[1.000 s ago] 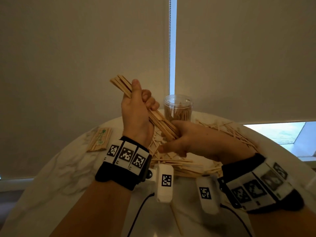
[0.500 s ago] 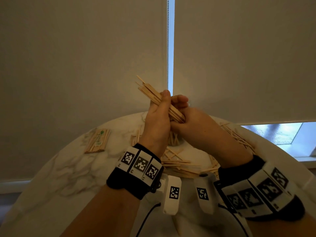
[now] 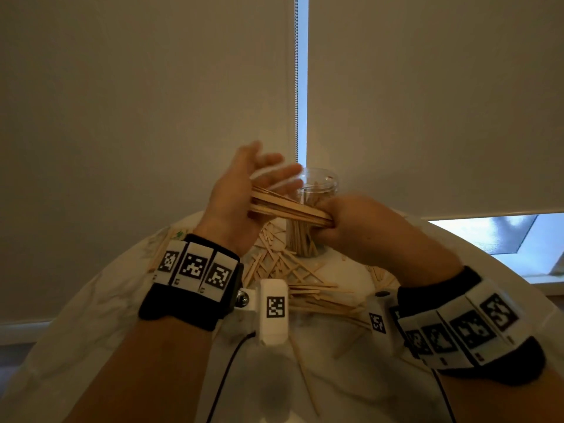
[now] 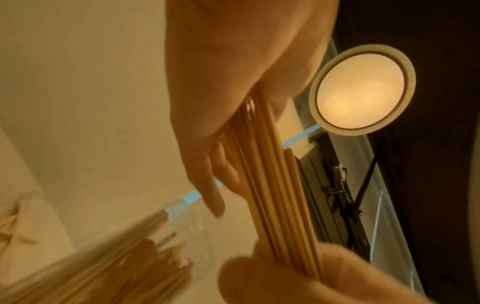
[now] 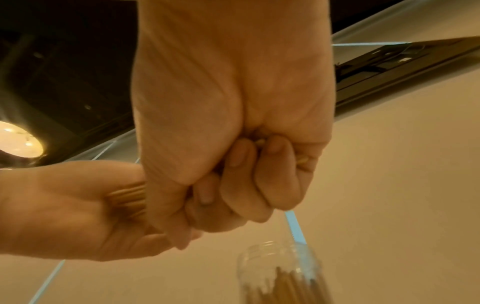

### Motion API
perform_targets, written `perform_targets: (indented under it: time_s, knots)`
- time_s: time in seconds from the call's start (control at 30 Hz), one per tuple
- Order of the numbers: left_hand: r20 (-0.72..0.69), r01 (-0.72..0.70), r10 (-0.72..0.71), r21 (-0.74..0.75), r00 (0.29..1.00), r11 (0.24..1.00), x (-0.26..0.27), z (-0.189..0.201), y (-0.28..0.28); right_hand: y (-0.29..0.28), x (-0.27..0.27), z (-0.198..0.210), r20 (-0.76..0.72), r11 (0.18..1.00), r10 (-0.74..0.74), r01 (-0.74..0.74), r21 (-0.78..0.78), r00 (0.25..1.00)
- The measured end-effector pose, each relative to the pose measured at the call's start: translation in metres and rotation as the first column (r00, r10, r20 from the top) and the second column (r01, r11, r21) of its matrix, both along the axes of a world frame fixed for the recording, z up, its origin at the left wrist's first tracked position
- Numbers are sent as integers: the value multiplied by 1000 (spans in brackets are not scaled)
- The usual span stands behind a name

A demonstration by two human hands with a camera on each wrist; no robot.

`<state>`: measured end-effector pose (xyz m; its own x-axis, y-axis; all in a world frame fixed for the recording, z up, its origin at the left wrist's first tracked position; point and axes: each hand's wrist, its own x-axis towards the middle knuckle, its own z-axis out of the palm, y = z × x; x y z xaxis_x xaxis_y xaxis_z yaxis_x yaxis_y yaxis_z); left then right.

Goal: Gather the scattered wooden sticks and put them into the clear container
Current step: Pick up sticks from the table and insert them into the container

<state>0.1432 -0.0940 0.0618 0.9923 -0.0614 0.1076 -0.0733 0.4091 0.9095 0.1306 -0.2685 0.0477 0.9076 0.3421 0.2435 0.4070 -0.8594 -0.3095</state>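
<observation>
Right hand (image 3: 360, 227) is fisted tight around one end of a bundle of wooden sticks (image 3: 287, 207), fingers curled right round them, you can see that best from the right wrist cam. Left hand (image 3: 241, 196) is spread wide, fingers straight, palm flat against the other end of the bundle, so it's just butting the ends rather than grabbing anything. Bundle sits roughly level, up in the air between both hands, right in front of the clear container (image 3: 314, 209).

That container is a round see-through jar with a threaded neck, no lid on it, standing upright on the white marble-look table (image 3: 91, 315) just behind the hands. It's already got a good batch of sticks standing upright inside, filling the lower part, top part empty.

Around the foot of the jar there's a messy pile of loose sticks (image 3: 293, 279) lying criss-cross on the table, plus a few strays nearer the person. Behind it all, beige roller blinds (image 3: 137, 102) with a bead chain (image 3: 296, 80) hanging in the gap
</observation>
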Motion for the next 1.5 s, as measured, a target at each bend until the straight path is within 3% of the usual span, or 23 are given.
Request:
perform_targets:
  time_s: [0.1, 0.2, 0.3, 0.43, 0.6, 0.97, 1.13, 1.27, 1.4, 1.5]
  knots:
    - [-26, 65, -60, 278, 998, 958, -2, -6, -7, 7, 1, -5, 54, 998, -64, 65, -22, 997]
    - [-86, 118, -85, 520, 993, 846, -6, -7, -4, 3, 6, -9, 64, 990, -131, 133, -38, 989]
    - [-67, 163, -156, 630, 985, 760, -5, -12, -2, -1, 9, -12, 35, 981, -169, 172, -91, 985]
    - [-17, 123, -135, 535, 991, 836, -1, -15, -7, -8, 7, -4, 54, 989, -113, 118, -86, 992]
    - [-22, 165, -180, 517, 983, 840, 1, -18, -9, -12, 3, 1, 118, 992, -71, 82, -91, 991]
    - [34, 44, -66, 453, 997, 890, 11, -15, 5, -18, -5, 15, 107, 994, -76, 67, 86, 991]
    - [69, 62, -110, 497, 992, 865, 5, -20, -11, -4, 2, 0, 229, 970, -190, 219, -106, 955]
    - [11, 51, -64, 478, 998, 877, 3, -15, -15, -9, 4, 0, 92, 971, -218, 225, -83, 972]
    - [-36, 15, -4, 313, 999, 950, 3, -9, -19, -11, 2, 2, 45, 973, -224, 226, -54, 974]
    - [76, -68, 45, 336, 996, 939, 0, -14, -25, -3, 1, 2, -28, 984, -177, 176, -5, 984]
